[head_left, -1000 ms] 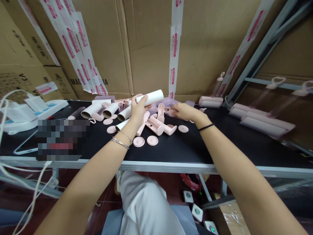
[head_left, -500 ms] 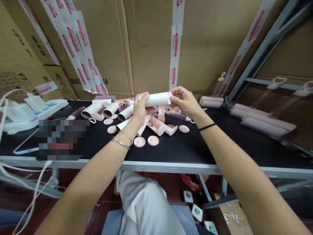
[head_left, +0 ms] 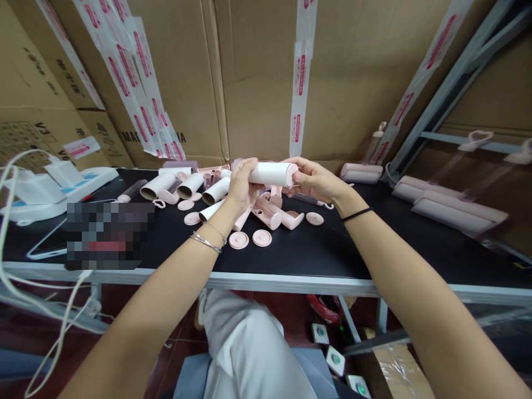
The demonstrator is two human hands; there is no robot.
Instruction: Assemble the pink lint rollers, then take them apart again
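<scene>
A white lint roller roll (head_left: 270,173) is held nearly level above the black tabletop. My left hand (head_left: 241,185) is wrapped round its left end. At its right end sits a round pink end cap (head_left: 291,174). My right hand (head_left: 313,182) grips that end, the thumb on the cap and the other fingers behind, partly hidden. Beneath lie pink half-round covers (head_left: 269,213) and loose pink discs (head_left: 261,238). More white rolls (head_left: 216,190) with open cardboard cores lie left of my hands.
Lint rollers with pink covers (head_left: 459,213) stand at the right, another (head_left: 361,172) at the back right. A white power strip (head_left: 89,185) with plugs and cables lies far left, near a blurred-out dark object (head_left: 110,235). Cardboard (head_left: 257,83) walls the back; a metal edge (head_left: 291,282) runs along the front.
The roll has shifted slightly right and down, and its capped end now faces me more. My right fingers have moved further behind that end. The view has shifted slightly.
</scene>
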